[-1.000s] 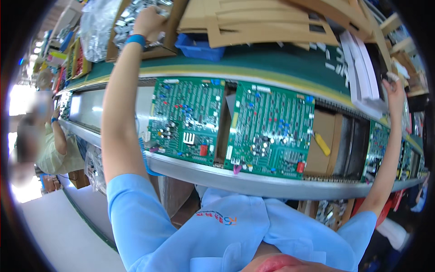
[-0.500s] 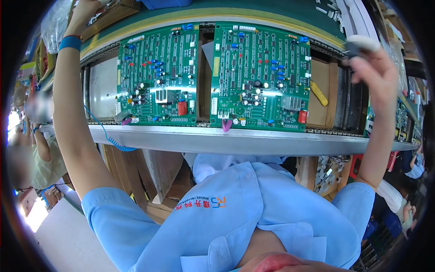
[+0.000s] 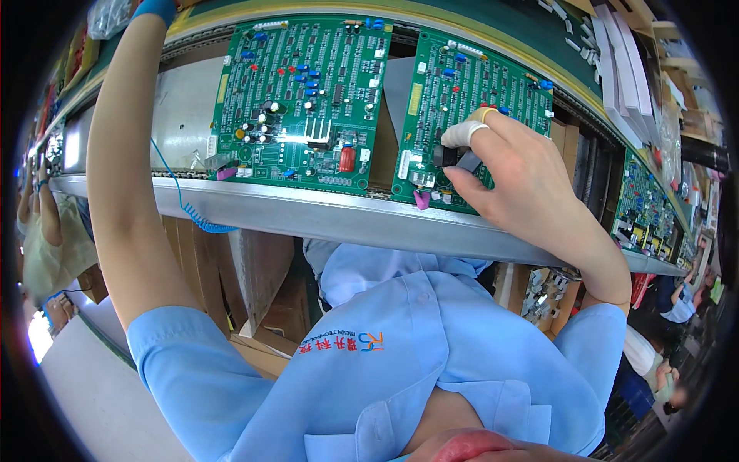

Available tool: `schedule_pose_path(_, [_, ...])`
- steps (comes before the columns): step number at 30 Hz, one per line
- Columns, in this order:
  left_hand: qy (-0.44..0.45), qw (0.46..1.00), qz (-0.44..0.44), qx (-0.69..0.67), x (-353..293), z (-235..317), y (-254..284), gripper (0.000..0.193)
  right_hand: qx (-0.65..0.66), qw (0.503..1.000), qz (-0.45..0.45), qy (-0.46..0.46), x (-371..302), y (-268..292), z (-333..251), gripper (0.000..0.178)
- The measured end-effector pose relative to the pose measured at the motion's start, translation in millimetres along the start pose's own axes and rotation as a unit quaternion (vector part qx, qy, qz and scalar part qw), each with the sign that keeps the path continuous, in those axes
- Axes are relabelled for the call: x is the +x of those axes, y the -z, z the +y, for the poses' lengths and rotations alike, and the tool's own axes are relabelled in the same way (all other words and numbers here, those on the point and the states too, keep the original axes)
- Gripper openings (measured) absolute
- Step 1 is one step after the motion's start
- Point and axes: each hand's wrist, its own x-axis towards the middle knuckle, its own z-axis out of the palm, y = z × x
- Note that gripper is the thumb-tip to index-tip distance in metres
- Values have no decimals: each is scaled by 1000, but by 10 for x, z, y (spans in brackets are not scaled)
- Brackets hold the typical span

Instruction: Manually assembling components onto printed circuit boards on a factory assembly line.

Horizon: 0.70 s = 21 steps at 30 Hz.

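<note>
Between narrowly parted fingertips of the right hand [image 3: 517, 163], over a circuit board [image 3: 466, 98], a dark block [image 3: 444, 156] is being pinched; its direction and long axis are being obscured, left fingers being cropped out.

A clear plastic bag [image 3: 108, 18] lies upper left, long white strips [image 3: 625, 77] upper right, brown cardboard [image 3: 202, 277] below.

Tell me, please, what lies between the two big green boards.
The head view shows a narrow gap between left board and right board: a grey piece shows in its upper part, a brown strip in its lower part.
</note>
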Motion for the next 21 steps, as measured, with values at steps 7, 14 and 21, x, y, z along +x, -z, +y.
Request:
schedule_pose_path(7, [94,992,-21,-83,67,-41,36,20,-88,995,-43,-30,63,-23,-94,25])
schedule_pose_path(14, [38,994,-46,-95,-38,111,84,22,-122,990,-58,-25,73,-30,-105,24])
schedule_pose_path(21, [6,995,-92,33,102,106,39,34,-68,997,-20,-13,45,100,-85,29])
